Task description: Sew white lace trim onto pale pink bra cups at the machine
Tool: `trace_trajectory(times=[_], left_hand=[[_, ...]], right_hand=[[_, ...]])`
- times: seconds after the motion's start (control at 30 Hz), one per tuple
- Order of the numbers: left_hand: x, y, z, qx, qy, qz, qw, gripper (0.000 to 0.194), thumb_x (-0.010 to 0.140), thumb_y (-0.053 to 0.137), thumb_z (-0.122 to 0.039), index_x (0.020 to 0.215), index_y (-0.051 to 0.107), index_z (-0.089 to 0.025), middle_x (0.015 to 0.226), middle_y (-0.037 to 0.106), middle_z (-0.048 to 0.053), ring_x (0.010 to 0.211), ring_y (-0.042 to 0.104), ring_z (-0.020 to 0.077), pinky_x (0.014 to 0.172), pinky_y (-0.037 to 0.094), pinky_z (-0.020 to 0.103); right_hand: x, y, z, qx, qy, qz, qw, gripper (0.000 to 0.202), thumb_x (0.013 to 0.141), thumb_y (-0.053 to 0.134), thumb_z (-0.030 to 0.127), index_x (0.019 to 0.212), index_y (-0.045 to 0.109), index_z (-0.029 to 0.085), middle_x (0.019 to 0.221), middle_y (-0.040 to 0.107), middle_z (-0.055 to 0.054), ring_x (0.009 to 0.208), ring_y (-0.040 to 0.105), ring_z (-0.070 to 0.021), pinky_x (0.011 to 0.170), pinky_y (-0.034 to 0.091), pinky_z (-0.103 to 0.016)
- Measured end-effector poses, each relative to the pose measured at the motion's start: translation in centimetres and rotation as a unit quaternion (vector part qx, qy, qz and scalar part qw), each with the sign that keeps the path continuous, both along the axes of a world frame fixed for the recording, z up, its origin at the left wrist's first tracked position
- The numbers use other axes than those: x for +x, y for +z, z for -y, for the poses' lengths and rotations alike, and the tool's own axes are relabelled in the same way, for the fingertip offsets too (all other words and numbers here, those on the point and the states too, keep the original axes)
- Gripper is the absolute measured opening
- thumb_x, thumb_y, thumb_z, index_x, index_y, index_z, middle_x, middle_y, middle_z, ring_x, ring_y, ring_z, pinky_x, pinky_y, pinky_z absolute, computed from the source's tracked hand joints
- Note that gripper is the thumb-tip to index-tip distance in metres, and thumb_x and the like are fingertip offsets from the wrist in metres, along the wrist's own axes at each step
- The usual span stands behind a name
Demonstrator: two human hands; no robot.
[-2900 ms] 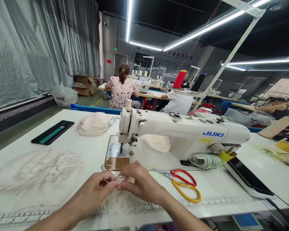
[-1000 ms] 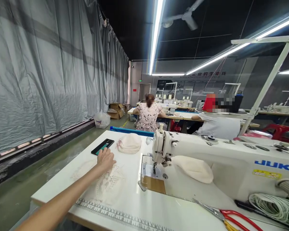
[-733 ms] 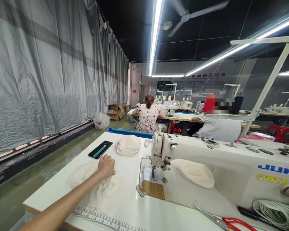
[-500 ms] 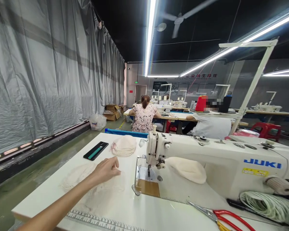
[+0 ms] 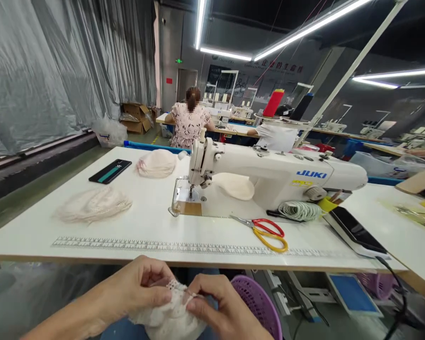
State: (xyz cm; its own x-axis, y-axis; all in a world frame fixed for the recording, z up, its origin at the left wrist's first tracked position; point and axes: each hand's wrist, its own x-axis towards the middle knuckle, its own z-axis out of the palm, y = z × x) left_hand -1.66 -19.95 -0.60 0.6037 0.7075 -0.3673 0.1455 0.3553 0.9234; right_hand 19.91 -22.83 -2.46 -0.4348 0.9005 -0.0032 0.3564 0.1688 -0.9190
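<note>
Read as a clock face centred on the white lace piece [image 5: 173, 323], twelve points away from the person. The piece is off the surface [image 5: 152, 219], just short of its near edge and above the person's lap [image 5: 122, 329]. It is soft, thin and bunched, full and rounded below, with crumpled folds. A narrow openwork trim with a small scalloped edge runs along its top; the weave is somewhat blurred, so the pattern there seems like lace but cannot be read closely.

At ten o'clock the left hand [image 5: 145, 288] pinches that upper edge between thumb and fingers; at two o'clock the right hand [image 5: 216, 302] grips it the same way, just beside, fingers curled narrow.

A ruler [image 5: 163, 247] lies at twelve, a loose cream lace heap [image 5: 92, 205] between ten and eleven, a black phone [image 5: 110, 171] at eleven, scissors [image 5: 269, 234] with red and yellow handles at two, and the white sewing machine [image 5: 262, 165] around one. A purple basket [image 5: 273, 309] is at three, below the surface.
</note>
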Motion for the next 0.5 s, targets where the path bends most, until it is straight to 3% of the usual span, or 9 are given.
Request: trace_trajectory(times=[0.13,0.23,0.3,0.37,0.5], left_hand=[[-0.6,-3.7,1.9,-0.07,0.051,0.052,0.995,0.041,0.06,0.08,-0.049,0.07,0.063,-0.014,0.061,0.055,-0.003,0.059,0.042,0.0095,0.056,0.028,0.021],[-0.4,-5.4,2.3,-0.082,0.096,0.039,0.991,0.049,0.056,0.079,-0.057,0.068,0.055,-0.016,0.059,0.05,-0.005,0.058,0.039,0.0095,0.055,0.028,0.021],[-0.3,-6.2,2.1,-0.084,0.111,0.018,0.99,0.051,0.057,0.077,-0.061,0.07,0.052,-0.018,0.058,0.047,-0.007,0.055,0.037,0.0094,0.054,0.027,0.021],[-0.4,-7.0,1.7,-0.074,0.125,0.004,0.989,0.052,0.058,0.075,-0.061,0.073,0.052,-0.018,0.056,0.047,-0.008,0.053,0.036,0.0091,0.053,0.027,0.022],[-0.9,-8.8,0.9,-0.046,0.17,-0.03,0.984,0.049,0.06,0.074,-0.059,0.077,0.056,-0.017,0.056,0.052,-0.007,0.052,0.041,0.0103,0.053,0.028,0.022]], right_hand=[[0.4,-0.2,0.3,0.029,0.05,0.025,0.998,0.022,0.09,0.055,0.032,0.08,0.067,0.016,0.073,0.064,-0.001,0.07,0.057,-0.0141,0.066,0.042,-0.023],[1.1,0.5,0.5,0.059,0.08,0.059,0.993,0.014,0.09,0.056,0.026,0.082,0.065,0.019,0.092,0.061,-0.003,0.082,0.058,-0.0146,0.073,0.043,-0.023],[1.5,1.3,1.0,0.081,0.062,0.12,0.988,0.012,0.09,0.054,0.021,0.086,0.065,0.022,0.106,0.055,-0.004,0.088,0.056,-0.0153,0.076,0.043,-0.025],[1.7,2.3,1.7,0.091,0.042,0.18,0.979,0.017,0.092,0.049,0.019,0.09,0.064,0.024,0.105,0.054,-0.005,0.084,0.056,-0.0152,0.073,0.043,-0.025],[1.9,3.6,3.2,0.029,0.172,0.136,0.975,0.025,0.095,0.044,0.03,0.085,0.067,0.025,0.081,0.061,-0.003,0.074,0.057,-0.0149,0.067,0.042,-0.023]])
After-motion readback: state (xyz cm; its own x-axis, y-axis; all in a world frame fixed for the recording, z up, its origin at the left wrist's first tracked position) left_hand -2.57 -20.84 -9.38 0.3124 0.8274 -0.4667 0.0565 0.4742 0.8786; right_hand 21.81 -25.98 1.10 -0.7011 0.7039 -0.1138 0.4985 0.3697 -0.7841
